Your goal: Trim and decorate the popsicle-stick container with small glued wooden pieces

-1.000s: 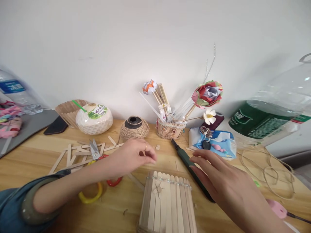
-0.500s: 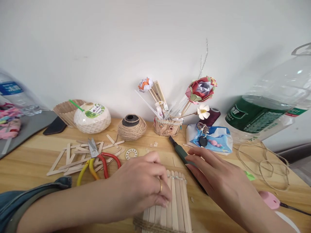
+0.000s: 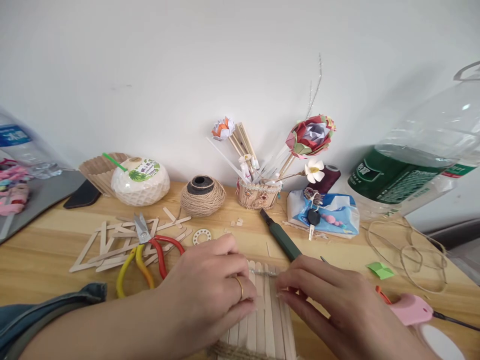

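Note:
A panel of wooden craft sticks point(image 3: 268, 320) stands side by side at the bottom centre, with a silvery trim point(image 3: 262, 273) across its upper end and twine point(image 3: 243, 351) round its lower part. My left hand point(image 3: 221, 295), wearing a ring, rests at the panel's left side with its fingers curled together; what they pinch is hidden. At the right edge, by the end of the trim, my right hand point(image 3: 318, 295) touches the panel with bent fingers. Under and behind that hand lies a dark green cutter point(image 3: 284, 240).
Scissors point(image 3: 144, 237) lie on loose craft sticks point(image 3: 101, 252) at left. Behind are a twine spool point(image 3: 203, 197), a white coconut point(image 3: 142, 185) and a decorated flower holder point(image 3: 258, 194). A pink glue gun point(image 3: 412, 309), loose twine point(image 3: 412, 250) and a large bottle point(image 3: 397, 172) occupy the right.
My right hand has moved left and down from over the cutter to the panel's right edge. My left hand has shifted slightly left. The glue gun and green paper show more fully.

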The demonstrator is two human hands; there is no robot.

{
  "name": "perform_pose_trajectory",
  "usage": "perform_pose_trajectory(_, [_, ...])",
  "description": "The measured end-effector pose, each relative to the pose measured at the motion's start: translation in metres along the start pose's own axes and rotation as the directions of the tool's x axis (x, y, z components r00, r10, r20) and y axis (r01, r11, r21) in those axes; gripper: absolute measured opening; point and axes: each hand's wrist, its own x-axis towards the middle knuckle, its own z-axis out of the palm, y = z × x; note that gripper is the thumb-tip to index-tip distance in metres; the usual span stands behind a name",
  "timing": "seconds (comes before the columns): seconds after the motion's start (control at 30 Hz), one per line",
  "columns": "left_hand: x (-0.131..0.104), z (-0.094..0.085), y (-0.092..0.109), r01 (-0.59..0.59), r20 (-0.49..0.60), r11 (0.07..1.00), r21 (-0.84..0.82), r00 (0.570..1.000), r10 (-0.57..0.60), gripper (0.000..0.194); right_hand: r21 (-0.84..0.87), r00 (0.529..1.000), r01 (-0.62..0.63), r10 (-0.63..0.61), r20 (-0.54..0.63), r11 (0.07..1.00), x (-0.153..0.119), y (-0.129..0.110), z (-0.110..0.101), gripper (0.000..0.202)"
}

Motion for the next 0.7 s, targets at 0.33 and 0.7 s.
perform_pose_trajectory(0.33, [0.007, -0.008, -0.008, 0.089, -0.040, 0.996, 0.016, 0.995, -0.088, 0.019, 0.110, 1.000, -0.013, 0.011, 0.022, 0.994, 0.003, -0.007, 0.006, 0.018])
perform_pose_trajectory(0.7, [0.011, -0.021, -0.050, 0.431, 0.159, 0.879, 0.203, 0.871, -0.464, 0.015, -0.015, 0.994, 0.010, -0.011, -0.107, 1.000, 0.002, -0.007, 0.023, 0.017])
